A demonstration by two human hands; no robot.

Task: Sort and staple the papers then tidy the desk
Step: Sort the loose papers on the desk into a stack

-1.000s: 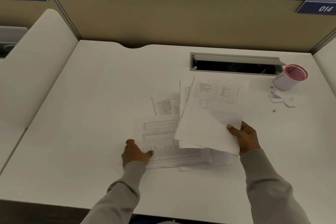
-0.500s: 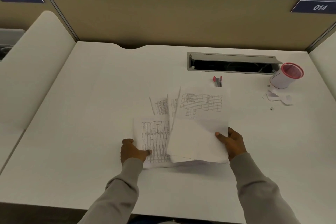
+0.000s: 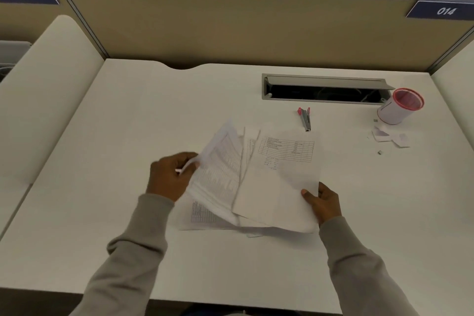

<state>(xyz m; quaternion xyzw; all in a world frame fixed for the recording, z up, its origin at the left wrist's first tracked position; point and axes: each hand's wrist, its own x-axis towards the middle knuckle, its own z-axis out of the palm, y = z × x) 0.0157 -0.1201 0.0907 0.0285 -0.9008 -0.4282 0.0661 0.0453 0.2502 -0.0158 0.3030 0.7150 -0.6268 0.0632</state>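
- So, the papers (image 3: 246, 215) lie in a loose, fanned pile in the middle of the table (image 3: 123, 123), edges out of line, some flat and some lifted.
- The top sheet (image 3: 279, 187), mostly blank with a small grid printed near its far end, sits at the 3 o'clock side of the pile. The right hand (image 3: 323, 204) pinches its near right edge, thumb on top and fingers underneath.
- At the 9 o'clock side a densely printed sheet (image 3: 220, 169) is raised off the pile. The left hand (image 3: 170, 177) has its fingers curled round the sheet's left edge, which rolls over under the grip.
- Handling, as I judge it:
  - The sheets are light, thin and floppy, they slide readily over one another, and they crease if squeezed.
  - An edge pinch suits one sheet.
  - To square the pile, hold both long sides and tap it on the table.
- The stapler (image 3: 305, 118), grey with red ends, lies at 1 o'clock from the pile, its near tip just beside the top sheet's far edge. Neither hand touches it.
- A red-rimmed white cup (image 3: 398, 109) stands at 2 o'clock, well apart, with torn paper scraps (image 3: 389, 136) just in front of it.
- An open cable slot (image 3: 323, 91) runs across the table at 12 to 1 o'clock, in front of a tan partition (image 3: 230, 28).
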